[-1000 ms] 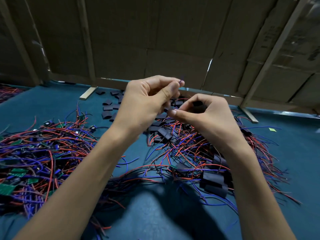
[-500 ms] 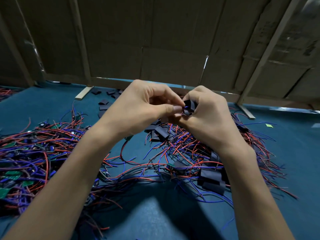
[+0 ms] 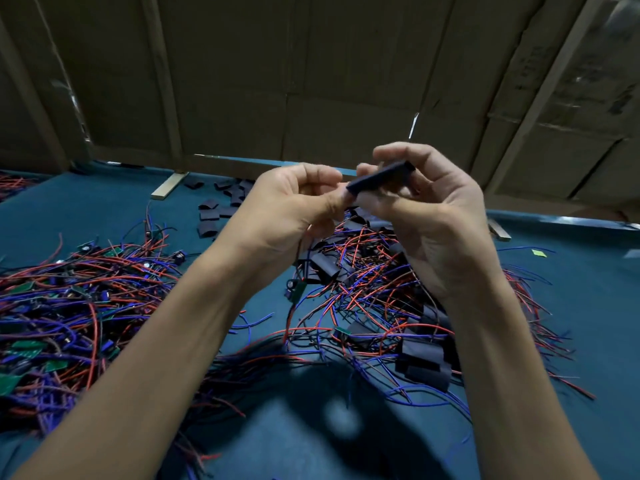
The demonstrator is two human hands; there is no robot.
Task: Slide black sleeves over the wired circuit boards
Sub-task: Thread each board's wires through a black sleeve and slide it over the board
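Observation:
My right hand [image 3: 429,216] pinches a flat black sleeve [image 3: 379,177] between thumb and fingers, raised above the table. My left hand [image 3: 287,213] pinches wires at the sleeve's left end; thin wires drop from it to a small green circuit board [image 3: 294,289] dangling below. A heap of bare green boards with red, blue and black wires [image 3: 69,306] lies at the left. Boards in black sleeves [image 3: 422,362] lie among wires under my right forearm.
Loose black sleeves [image 3: 211,216] are scattered at the back of the teal table [image 3: 571,306]. Cardboard panels [image 3: 311,81] with wooden battens wall off the far edge. A wooden strip [image 3: 169,185] lies near the back left.
Both hands rose and drew slightly apart. The sleeve, earlier bunched between the fingertips, now shows full length in my right hand, and a board hangs from my left.

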